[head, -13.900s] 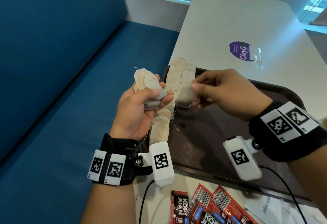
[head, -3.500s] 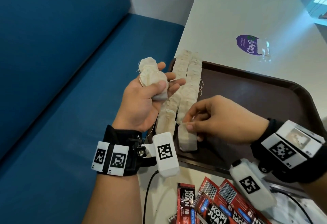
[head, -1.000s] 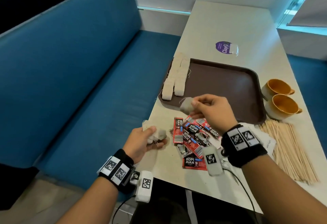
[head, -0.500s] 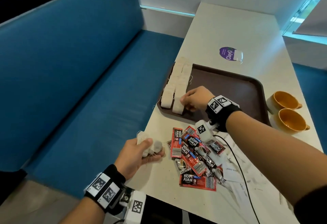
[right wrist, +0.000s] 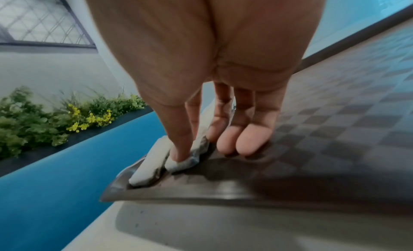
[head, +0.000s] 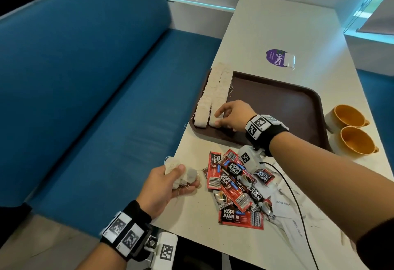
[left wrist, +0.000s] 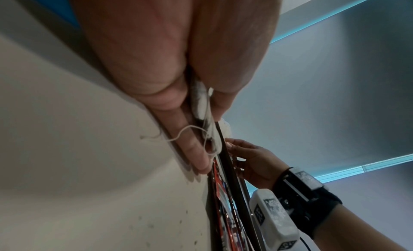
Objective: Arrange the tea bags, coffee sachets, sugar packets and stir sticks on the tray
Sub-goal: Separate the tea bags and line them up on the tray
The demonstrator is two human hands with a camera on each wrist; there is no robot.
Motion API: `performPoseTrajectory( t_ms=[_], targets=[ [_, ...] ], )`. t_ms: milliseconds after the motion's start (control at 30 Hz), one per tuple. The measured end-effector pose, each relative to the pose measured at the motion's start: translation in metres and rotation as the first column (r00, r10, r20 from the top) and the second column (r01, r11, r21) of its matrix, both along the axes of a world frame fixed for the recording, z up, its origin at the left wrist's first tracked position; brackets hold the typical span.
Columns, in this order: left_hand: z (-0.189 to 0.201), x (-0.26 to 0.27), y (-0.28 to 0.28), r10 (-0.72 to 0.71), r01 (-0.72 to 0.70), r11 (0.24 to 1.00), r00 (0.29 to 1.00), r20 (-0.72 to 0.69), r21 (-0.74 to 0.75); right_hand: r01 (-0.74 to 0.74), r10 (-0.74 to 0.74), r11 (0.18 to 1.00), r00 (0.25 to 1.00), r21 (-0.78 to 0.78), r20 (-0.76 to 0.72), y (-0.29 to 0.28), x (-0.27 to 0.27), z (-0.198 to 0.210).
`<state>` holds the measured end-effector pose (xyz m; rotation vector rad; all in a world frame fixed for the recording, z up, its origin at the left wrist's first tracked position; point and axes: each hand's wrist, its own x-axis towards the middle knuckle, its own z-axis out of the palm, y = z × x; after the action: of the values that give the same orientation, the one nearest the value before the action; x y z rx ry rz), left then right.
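**Tea bags go down in rows on the tray**

From the head view, the brown tray (head: 277,99) sits on the white surface (head: 266,24). Two rows of tea bags (head: 213,90) lie along the tray's left side. The right hand (head: 232,116) is at the near end of the second row, and its thumb and finger pinch the last tea bag (head: 214,120) there. The left hand (head: 168,186) is off the tray, near its front left corner, and its fingers are curled round a small bunch of tea bags (head: 181,174). The red coffee sachets (head: 234,186) lie in a heap in front of the tray. White sugar packets (head: 285,203) lie beside the heap. Two yellow cups (head: 354,129) stand just right of the tray.

From the left wrist view, the left hand (left wrist: 167,69) grips its bunch of tea bags (left wrist: 201,102), and strings hang loose. The right hand (left wrist: 252,159) shows beyond, at the tray's edge.

From the right wrist view, the right hand (right wrist: 201,78) holds the last tea bag (right wrist: 183,161) down on the tray (right wrist: 312,131) between thumb and finger. The next row's end bag (right wrist: 152,161) lies just beside it, nearer the tray's left rim
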<state>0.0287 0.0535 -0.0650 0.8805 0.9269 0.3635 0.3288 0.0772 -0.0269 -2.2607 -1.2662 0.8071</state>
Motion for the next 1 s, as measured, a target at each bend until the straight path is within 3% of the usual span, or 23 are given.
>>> performPoseTrajectory(
  t_ms=[267,533,667,1000],
  targets=[
    [0.001,-0.006,0.004,-0.006,0.011,0.998,0.997,0.076,-0.061,-0.007,0.007,0.999,1.0,-0.036,-0.011,0.005,-0.003,0.001],
    [0.004,-0.006,0.001,-0.019,0.02,0.999,0.997,0.069,-0.028,0.264,-0.203,0.932,0.949,0.251,-0.242,-0.044,-0.037,0.038],
    [0.005,-0.005,0.0,-0.028,0.027,1.0,0.997,0.066,0.011,0.216,-0.109,0.948,0.911,0.233,-0.398,-0.082,-0.085,0.048],
    [0.009,-0.005,0.003,-0.197,0.196,0.98,0.98,0.029,0.028,0.09,-0.023,0.979,0.939,0.182,-0.342,-0.11,-0.136,0.008]
  ],
)
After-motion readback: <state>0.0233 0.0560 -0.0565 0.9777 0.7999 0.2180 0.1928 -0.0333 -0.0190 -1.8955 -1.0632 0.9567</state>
